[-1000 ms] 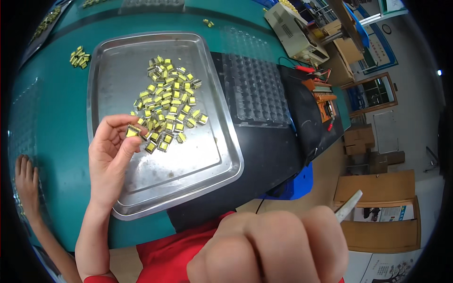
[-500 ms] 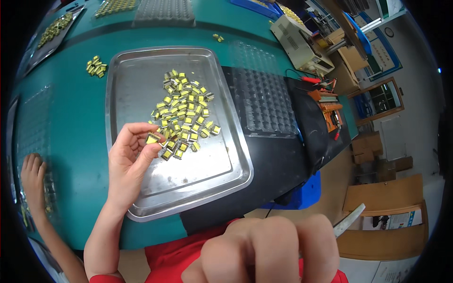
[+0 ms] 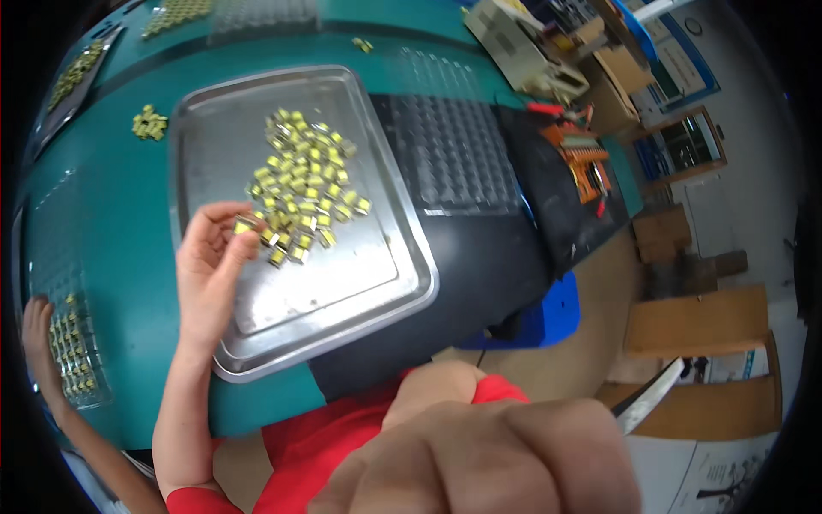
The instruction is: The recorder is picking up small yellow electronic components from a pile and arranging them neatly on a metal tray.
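My left hand (image 3: pixel 208 278) pinches a small yellow-taped transformer (image 3: pixel 246 224) between thumb and fingertips, above the left side of a metal tray (image 3: pixel 431 287). A loose pile of similar transformers (image 3: pixel 300 184) lies in that tray, just beyond my fingers. Large and close at the bottom, my right hand (image 3: pixel 488 458) is closed in a fist. From it a flat, blade-like metal tool (image 3: pixel 652 396) sticks out to the right, silver with a dark side; the hand hides the rest of it.
Clear plastic blister trays (image 3: pixel 458 154) lie right of the metal tray. A small transformer cluster (image 3: pixel 150 123) sits on the green table (image 3: pixel 128 206). At far left, another person's hand (image 3: pixel 38 334) is beside a partly filled blister tray (image 3: pixel 77 351). A beige instrument (image 3: pixel 522 47) stands at back right.
The view has shifted, so the tray and table sit further left and higher. My left hand still holds the transformer. My right fist and its tool have moved slightly right.
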Motion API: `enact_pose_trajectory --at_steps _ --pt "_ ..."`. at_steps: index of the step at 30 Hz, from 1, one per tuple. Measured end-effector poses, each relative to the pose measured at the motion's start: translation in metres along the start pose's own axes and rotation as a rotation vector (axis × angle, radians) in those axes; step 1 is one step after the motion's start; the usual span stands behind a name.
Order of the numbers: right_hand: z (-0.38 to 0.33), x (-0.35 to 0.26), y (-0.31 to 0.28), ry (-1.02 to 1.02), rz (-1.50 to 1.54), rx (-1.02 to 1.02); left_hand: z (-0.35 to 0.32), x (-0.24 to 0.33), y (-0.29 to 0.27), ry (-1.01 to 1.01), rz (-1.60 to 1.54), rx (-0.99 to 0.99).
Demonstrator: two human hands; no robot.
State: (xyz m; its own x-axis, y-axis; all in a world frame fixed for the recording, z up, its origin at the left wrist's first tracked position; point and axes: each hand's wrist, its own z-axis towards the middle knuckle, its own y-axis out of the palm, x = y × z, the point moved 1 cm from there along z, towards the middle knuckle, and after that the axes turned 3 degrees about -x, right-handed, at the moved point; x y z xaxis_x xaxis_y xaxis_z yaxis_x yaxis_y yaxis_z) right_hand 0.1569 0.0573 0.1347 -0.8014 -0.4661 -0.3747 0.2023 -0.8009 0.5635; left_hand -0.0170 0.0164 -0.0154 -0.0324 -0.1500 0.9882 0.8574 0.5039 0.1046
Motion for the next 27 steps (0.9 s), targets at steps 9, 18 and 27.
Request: enact_pose_trajectory --at_steps 9,18,27 --pt "0.007 -0.028 0.015 -0.053 -0.084 0.02 -0.003 -0.003 0.002 -0.009 0.076 -0.054" --pt "0.003 -0.026 0.012 -0.03 -0.042 -0.007 -0.003 -0.005 0.003 -0.002 0.066 -0.059" --pt "-0.02 -0.009 -0.035 0.322 -0.308 -0.038 -0.001 -0.004 0.001 -0.012 0.006 0.003"
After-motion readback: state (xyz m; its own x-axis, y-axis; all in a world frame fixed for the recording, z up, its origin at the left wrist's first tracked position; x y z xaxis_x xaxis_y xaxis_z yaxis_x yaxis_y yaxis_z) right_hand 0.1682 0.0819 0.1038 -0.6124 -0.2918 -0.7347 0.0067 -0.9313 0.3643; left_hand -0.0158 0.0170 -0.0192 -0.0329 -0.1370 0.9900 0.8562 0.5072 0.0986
